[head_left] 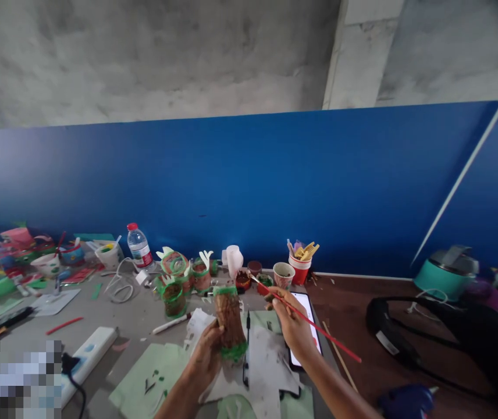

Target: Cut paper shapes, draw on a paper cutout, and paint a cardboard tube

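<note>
My left hand (206, 350) is closed round the lower left side of a brown painted tube (230, 319) with green ends, held tilted over the table. In my right hand (291, 320) is a long paintbrush (334, 339) with a red handle. Its pale tip points left, close to a small cup with green paint (264, 280) and one with brown-red paint (243, 280). Whether the bristles touch either cup I cannot tell. Beyond the tube stand similar brown and green cylinders (174, 299), some topped with pale cut-out shapes.
A patterned paper cup (284, 273) and a red cup of plastic cutlery (300, 270) stand behind my right hand, near a lit phone (305, 331). Left are a water bottle (139, 247), a marker (171, 323) and a power strip (89, 355). A blue partition (249, 186) closes the back.
</note>
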Action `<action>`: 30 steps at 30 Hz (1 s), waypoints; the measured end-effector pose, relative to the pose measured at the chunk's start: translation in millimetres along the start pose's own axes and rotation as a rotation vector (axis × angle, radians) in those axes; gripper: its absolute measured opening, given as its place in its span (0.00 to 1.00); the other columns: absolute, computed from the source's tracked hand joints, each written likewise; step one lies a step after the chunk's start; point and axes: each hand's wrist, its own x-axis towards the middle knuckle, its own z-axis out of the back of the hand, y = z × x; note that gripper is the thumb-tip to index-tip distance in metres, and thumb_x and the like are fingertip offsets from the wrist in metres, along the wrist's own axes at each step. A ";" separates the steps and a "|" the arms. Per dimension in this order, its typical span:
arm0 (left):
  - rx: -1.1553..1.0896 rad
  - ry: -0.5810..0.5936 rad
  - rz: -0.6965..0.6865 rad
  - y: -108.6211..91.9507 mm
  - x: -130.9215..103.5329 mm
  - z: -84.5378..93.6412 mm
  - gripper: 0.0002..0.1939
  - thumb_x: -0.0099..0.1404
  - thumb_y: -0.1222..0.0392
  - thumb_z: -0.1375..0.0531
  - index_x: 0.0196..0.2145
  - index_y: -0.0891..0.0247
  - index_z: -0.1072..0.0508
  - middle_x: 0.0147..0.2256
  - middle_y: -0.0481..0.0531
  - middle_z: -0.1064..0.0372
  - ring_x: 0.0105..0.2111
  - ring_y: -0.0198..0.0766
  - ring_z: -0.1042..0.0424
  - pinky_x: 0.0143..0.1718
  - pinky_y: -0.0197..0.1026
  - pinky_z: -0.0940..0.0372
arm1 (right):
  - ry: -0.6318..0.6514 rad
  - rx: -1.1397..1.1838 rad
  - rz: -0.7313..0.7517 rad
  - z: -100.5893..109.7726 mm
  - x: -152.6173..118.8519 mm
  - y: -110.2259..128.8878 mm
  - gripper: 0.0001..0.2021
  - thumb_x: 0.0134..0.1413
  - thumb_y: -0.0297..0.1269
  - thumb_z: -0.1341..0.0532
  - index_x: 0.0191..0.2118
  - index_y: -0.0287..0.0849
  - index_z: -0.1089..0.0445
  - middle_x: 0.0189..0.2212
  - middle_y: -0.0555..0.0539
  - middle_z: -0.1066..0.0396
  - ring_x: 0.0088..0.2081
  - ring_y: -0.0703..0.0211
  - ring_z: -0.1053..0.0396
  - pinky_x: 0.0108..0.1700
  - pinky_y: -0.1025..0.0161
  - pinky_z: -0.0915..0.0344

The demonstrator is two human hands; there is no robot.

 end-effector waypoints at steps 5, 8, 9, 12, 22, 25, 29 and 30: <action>0.081 0.104 -0.108 -1.8 -0.4 -1.4 0.17 0.49 0.60 0.35 0.39 0.66 0.24 0.35 0.57 0.25 0.37 0.49 0.27 0.37 0.42 0.37 | 0.016 -0.035 0.009 0.6 -1.5 -4.8 0.14 0.54 0.42 0.43 0.42 0.41 0.29 0.38 0.43 0.26 0.36 0.52 0.28 0.41 0.57 0.32; 0.071 0.150 -0.141 -0.7 0.0 1.7 0.14 0.49 0.61 0.35 0.36 0.66 0.23 0.34 0.56 0.25 0.39 0.49 0.29 0.40 0.43 0.38 | 0.057 -0.049 0.025 -0.7 -4.6 -8.2 0.13 0.55 0.42 0.43 0.43 0.42 0.28 0.38 0.43 0.26 0.38 0.50 0.29 0.42 0.56 0.32; 0.067 0.164 -0.148 -0.3 0.2 3.0 0.14 0.50 0.61 0.35 0.36 0.66 0.23 0.34 0.56 0.26 0.40 0.49 0.29 0.41 0.43 0.38 | 0.071 -0.045 0.020 -1.9 -5.9 -9.2 0.14 0.55 0.42 0.43 0.43 0.42 0.28 0.38 0.43 0.26 0.39 0.50 0.29 0.42 0.56 0.32; 0.060 0.223 -0.161 0.1 0.4 6.0 0.13 0.51 0.61 0.36 0.37 0.65 0.23 0.36 0.57 0.26 0.43 0.51 0.30 0.44 0.44 0.39 | 0.092 -0.042 0.004 -7.5 -11.2 -11.7 0.14 0.53 0.42 0.42 0.43 0.42 0.28 0.40 0.43 0.25 0.41 0.49 0.28 0.44 0.55 0.31; 0.029 0.312 -0.102 -5.5 -3.2 6.0 0.13 0.52 0.59 0.37 0.37 0.64 0.22 0.39 0.58 0.26 0.46 0.55 0.32 0.46 0.48 0.39 | 0.212 -0.070 0.112 -23.7 -25.8 -16.7 0.18 0.48 0.29 0.41 0.48 0.45 0.29 0.43 0.43 0.26 0.46 0.47 0.28 0.49 0.54 0.32; 0.014 0.301 -0.072 -6.0 -2.5 7.1 0.15 0.51 0.59 0.36 0.37 0.64 0.22 0.38 0.58 0.25 0.46 0.55 0.31 0.46 0.49 0.39 | 0.268 -0.050 0.096 -24.1 -25.7 -16.7 0.21 0.47 0.27 0.42 0.49 0.45 0.31 0.45 0.43 0.26 0.47 0.48 0.29 0.51 0.53 0.34; -0.010 0.270 -0.054 -8.1 -1.2 5.2 0.17 0.50 0.59 0.36 0.40 0.65 0.22 0.39 0.59 0.25 0.45 0.55 0.31 0.46 0.49 0.39 | 0.314 -0.056 0.077 -25.1 -26.6 -18.9 0.23 0.47 0.26 0.43 0.51 0.46 0.33 0.46 0.43 0.27 0.48 0.48 0.30 0.51 0.53 0.34; -0.018 0.269 -0.049 -8.7 -1.1 4.3 0.19 0.49 0.59 0.36 0.41 0.65 0.23 0.40 0.59 0.26 0.45 0.56 0.31 0.46 0.49 0.39 | 0.320 -0.069 0.069 -25.4 -27.2 -19.7 0.23 0.47 0.26 0.43 0.51 0.46 0.33 0.46 0.43 0.28 0.48 0.48 0.30 0.51 0.53 0.34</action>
